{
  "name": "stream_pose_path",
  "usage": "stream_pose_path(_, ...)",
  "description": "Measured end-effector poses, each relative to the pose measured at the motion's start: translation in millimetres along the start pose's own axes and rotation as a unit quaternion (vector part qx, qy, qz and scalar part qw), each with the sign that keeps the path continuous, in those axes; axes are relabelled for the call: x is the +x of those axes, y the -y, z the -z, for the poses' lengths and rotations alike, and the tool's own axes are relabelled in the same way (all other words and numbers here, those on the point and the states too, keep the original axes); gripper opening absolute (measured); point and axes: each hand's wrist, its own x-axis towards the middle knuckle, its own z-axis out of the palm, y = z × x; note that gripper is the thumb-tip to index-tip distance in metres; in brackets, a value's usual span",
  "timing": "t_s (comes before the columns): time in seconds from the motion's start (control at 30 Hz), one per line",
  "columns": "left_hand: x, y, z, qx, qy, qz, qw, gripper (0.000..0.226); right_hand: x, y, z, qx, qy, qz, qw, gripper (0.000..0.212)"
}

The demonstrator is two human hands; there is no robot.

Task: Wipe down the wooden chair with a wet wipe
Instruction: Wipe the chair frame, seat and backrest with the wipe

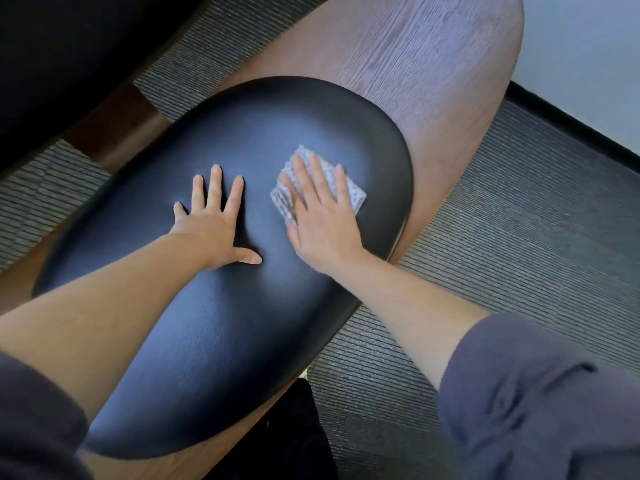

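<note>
The wooden chair fills the middle of the view: a curved brown wooden backrest [426,64] at the top and a black padded seat cushion [214,341] in front of it. My left hand [214,223] lies flat on the cushion with its fingers spread and nothing in it. My right hand [322,216] presses flat on a folded white dotted wet wipe [355,195], which lies on the cushion near the backrest. Part of the wipe is hidden under my palm and fingers.
Grey ribbed carpet [519,244] surrounds the chair. A black skirting strip and a pale wall [588,64] run along the right. A dark piece of furniture [69,46] stands at the upper left, with a wooden leg [117,129] beside it. A dark object [284,438] sits under the seat's near edge.
</note>
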Motion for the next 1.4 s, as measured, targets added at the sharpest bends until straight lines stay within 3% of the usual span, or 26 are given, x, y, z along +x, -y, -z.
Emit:
stream_pose_path(0.13,-8.3,8.2,-7.1,-0.004,0.003,-0.012,1.0,0.13,-43.8,20.4,-2.4,0.009,0.048,0.14,0.989,0.067)
stream_pose_path(0.23,-11.3,20.9,-6.8,0.035,0.022,-0.037,0.998,0.132,-38.5,-8.5,-0.1,-0.03,0.066,0.231,0.97,0.065)
stream_pose_path(0.4,-8.7,21.0,-12.8,0.079,0.022,-0.027,0.996,0.135,18.4,-54.6,8.2,-0.046,0.022,0.055,0.997,0.064)
stream_pose_path(0.5,-6.4,18.3,-18.6,0.087,0.014,-0.013,0.996,0.135,31.6,-29.0,11.3,-0.023,0.012,-0.021,0.999,0.065)
stream_pose_path(0.67,-5.5,17.4,-9.8,0.083,0.032,-0.02,0.996,0.134,6.3,10.3,5.3,-0.03,0.069,0.169,0.983,0.065)
stream_pose_path(0.87,-9.0,15.4,1.7,0.082,0.043,-0.031,0.995,0.127,55.3,-63.2,23.7,-0.092,0.065,0.119,0.986,0.065)
stream_pose_path(1.03,13.1,11.5,43.0,-0.091,-0.046,0.033,0.994,0.119,147.8,-103.7,51.4,-0.002,0.11,0.075,0.991,0.06)
stream_pose_path(1.17,52.4,-0.2,67.0,-0.255,0.041,0.108,0.96,0.135,203.8,-110.9,50.0,0.009,0.152,0.205,0.967,0.056)
stream_pose_path(1.3,72.9,-24.8,62.3,-0.232,0.074,0.178,0.953,0.142,242.4,-98.2,45.0,0.043,0.183,0.294,0.937,0.056)
stream_pose_path(1.4,75.6,-23.6,62.7,-0.247,0.106,0.183,0.946,0.139,260.5,-76.3,41.2,0.056,0.208,0.33,0.919,0.055)
